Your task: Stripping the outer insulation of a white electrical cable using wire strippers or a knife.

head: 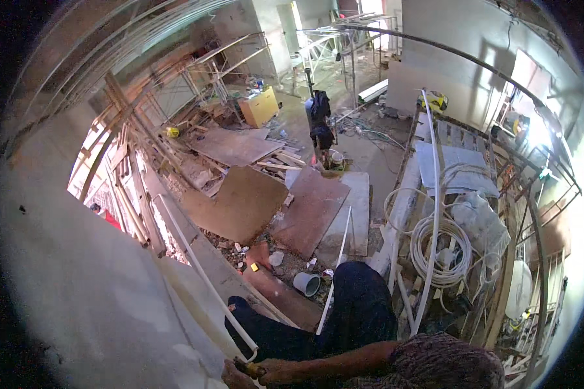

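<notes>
At the bottom edge, my right hand (271, 372) is closed around a small dark and yellowish hand tool (247, 368), its kind unclear. My left hand (234, 377) touches the tool's other side, partly cut off by the picture's edge; its grip is unclear. Just above both hands is the bent lower end of a thin white pipe (207, 279), which slants up and left along the wall ledge. A second straight white pipe (338, 265) stands by my knee. A longer white pipe (436, 194) leans over the scaffold planks at right, in front of a coil of white tubing (440, 250).
Below lie plywood sheets (238, 202), a grey bucket (306, 284), rubble and loose boards. A pale wall (87, 291) with an opening runs along the left. Metal scaffold tubing (540, 253) curves around the right; plastic sheeting (479, 226) lies on the planks. A person in red is outside.
</notes>
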A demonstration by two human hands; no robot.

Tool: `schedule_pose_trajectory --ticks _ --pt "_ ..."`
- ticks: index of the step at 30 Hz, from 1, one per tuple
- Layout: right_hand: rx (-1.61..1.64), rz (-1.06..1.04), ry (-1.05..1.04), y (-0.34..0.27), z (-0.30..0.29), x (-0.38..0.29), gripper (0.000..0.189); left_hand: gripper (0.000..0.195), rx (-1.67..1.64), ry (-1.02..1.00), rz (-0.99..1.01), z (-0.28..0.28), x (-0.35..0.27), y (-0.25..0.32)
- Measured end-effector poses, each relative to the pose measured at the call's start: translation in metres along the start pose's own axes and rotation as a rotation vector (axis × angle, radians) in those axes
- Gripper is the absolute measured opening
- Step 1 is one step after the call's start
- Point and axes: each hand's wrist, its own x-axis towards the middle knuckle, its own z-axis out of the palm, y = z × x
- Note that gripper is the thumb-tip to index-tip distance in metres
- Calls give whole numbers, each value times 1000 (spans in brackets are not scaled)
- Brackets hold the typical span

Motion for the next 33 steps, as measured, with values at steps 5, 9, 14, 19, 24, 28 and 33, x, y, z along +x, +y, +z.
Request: schedule_pose_trajectory --ticks 5,9,14,19,24,28,33 --pt "241 165 -112 -15 3 9 16 41 -23 93 -262 10 -10 -81" --pt "537 307 9 -24 4 11 15 33 -245 153 -434 2 6 17" --pt "243 315 58 -54 17 18 22 28 -609 42 -522 -16 3 10" --pt "-179 -46 164 -61 19 15 38 38 -867 171 -448 -2 -7 -6" --pt "-255 15 209 -59 25 7 36 44 -933 171 -839 -12 7 37" --pt "-193 357 120 -78 20 12 34 44 -932 115 -771 -11 4 10" --pt "-180 138 137 -79 22 14 36 37 -773 122 -567 -25 -4 -12"
